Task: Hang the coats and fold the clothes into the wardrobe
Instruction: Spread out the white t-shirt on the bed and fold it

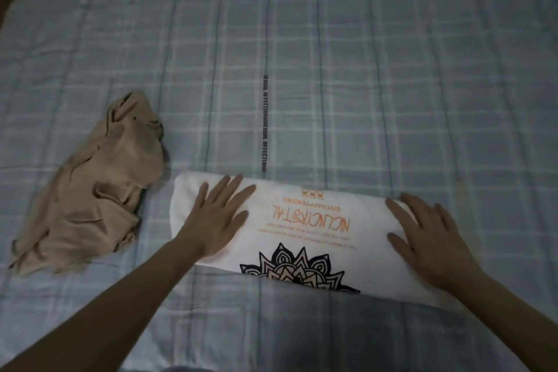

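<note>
A white cotton T-shirt with orange lettering and a black-and-peach mandala print, folded into a long band, lies flat on the blue-grey checked bedspread under both our palms. Our left hand presses its left end, fingers straight and spread, fingertips reaching almost to the far fold; our right hand rests on its right end, fingers likewise straight and a little fanned, curling round nothing. Neither hand grips: both only flatten the cloth.

We judge the shirt light, soft and limp, with no stiffness of its own, so the fold will likely slump open if lifted by one corner. The print sits between our thumbs and looks slightly tackier than the plain knit, which may help layers stay put. The better hold seems to be at the two short ends, just beneath our fingers, thumbs on top and fingers slid under, or one end carried across to the other for a further fold.

Beyond our left little finger, close beside the shirt's left end, a crumpled beige garment waits unfolded. A dark printed stripe of lettering runs away from our fingertips up the bedspread. No wardrobe is in view.
</note>
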Tool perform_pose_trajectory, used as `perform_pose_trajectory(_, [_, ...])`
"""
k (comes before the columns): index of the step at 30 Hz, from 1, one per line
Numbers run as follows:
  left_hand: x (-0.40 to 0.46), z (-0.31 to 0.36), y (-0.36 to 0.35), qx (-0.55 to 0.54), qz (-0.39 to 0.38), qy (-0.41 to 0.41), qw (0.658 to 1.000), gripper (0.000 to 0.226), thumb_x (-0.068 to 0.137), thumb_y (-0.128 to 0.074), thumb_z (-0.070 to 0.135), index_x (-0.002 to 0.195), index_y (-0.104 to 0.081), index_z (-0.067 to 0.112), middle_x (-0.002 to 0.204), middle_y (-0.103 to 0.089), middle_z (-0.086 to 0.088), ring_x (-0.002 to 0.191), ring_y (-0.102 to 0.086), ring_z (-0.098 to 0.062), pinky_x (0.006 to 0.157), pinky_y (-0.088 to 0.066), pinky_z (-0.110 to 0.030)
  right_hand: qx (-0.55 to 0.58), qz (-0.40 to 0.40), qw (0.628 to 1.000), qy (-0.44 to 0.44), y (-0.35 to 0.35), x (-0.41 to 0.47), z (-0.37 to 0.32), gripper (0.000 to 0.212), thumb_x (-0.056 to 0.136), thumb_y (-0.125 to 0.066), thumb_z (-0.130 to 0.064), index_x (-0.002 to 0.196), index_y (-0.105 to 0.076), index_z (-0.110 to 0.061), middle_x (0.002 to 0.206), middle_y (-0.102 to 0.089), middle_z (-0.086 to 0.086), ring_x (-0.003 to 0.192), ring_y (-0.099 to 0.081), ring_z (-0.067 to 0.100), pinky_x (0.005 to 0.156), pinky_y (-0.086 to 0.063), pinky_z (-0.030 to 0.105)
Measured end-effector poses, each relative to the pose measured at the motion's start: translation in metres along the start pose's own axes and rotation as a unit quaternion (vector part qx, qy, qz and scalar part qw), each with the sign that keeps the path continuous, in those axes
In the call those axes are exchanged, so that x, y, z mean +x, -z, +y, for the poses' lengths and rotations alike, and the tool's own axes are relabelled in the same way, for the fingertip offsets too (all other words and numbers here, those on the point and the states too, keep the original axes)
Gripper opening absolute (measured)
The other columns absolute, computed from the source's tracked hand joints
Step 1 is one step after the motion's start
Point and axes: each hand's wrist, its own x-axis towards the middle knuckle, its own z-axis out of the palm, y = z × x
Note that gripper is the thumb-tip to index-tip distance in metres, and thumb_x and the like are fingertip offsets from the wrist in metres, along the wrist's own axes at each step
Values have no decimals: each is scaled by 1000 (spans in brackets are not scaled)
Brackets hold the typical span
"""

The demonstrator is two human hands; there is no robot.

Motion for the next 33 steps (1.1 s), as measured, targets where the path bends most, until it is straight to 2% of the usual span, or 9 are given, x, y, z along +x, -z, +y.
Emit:
perform_pose_trajectory(4, [20,-7,-3,-9,-51,61,997,77,73,26,76,145,15,51,154,26,18,142,27,-5,116,20,-40,43,-52,998,-8,4,6,20,63,97,-20,-57,147,-36,-22,146,-45,4,130,-42,20,112,-23,39])
perform_pose_trajectory(11, [9,-8,-9,7,42,56,998,56,98,-5,53,153,-9,42,163,-3,9,150,1,-10,120,8,-39,38,-62,997,-22,16,19,31,72,84,-35,-70,142,-42,-27,133,-53,2,117,-50,23,94,-44,42])
perform_pose_trajectory(14, [8,27,-7,-24,129,81,988,56,100,-17,43,152,-29,27,163,-11,-1,151,-6,-19,121,5,-43,-16,-141,989,-32,28,38,28,65,80,-53,-69,133,-44,-33,119,-53,-4,111,-52,17,92,-41,38])
perform_pose_trajectory(18, [-1,101,-21,-44,185,-12,982,56,103,-12,42,155,-21,23,164,-9,-4,151,-2,-22,121,-1,-49,81,-209,973,-53,42,51,28,74,57,-60,-79,108,-61,-25,104,-59,-1,97,-55,16,75,-40,23])
perform_pose_trajectory(21, [6,124,-57,-40,146,23,988,57,103,-22,43,156,-11,28,165,1,-2,151,4,-24,118,-9,-54,99,-282,953,-59,68,55,18,66,58,-71,-75,102,-63,-27,104,-61,-5,90,-54,9,70,-36,18])
perform_pose_trajectory(25, [10,120,-67,-29,131,31,990,61,101,-31,45,157,-10,29,164,1,-2,151,6,-25,119,-6,-52,91,-356,929,-47,116,57,-2,104,21,-49,-100,99,-46,-31,92,-63,-10,78,-60,3,65,-44,18])
perform_pose_trajectory(27, [10,121,-65,-30,138,25,990,61,101,-30,46,156,-10,29,164,0,-3,151,6,-25,120,-5,-52,124,-374,918,-45,142,59,-23,100,30,-62,-91,112,-39,-38,87,-69,-7,72,-67,5,67,-51,20])
perform_pose_trajectory(31, [11,117,-64,-88,146,31,985,64,98,-32,51,156,-13,32,164,2,3,150,11,-18,119,10,-46,303,-430,850,-27,182,74,-92,80,55,-82,-65,123,-41,-65,110,-69,-19,98,-68,4,85,-54,27])
perform_pose_trajectory(33, [9,115,-39,-361,122,57,923,54,96,-42,43,149,-35,30,161,-18,6,149,-4,-9,120,7,-40,366,-452,812,-38,186,91,-131,63,66,-82,-52,123,-54,-54,117,-68,-13,106,-67,13,94,-53,39])
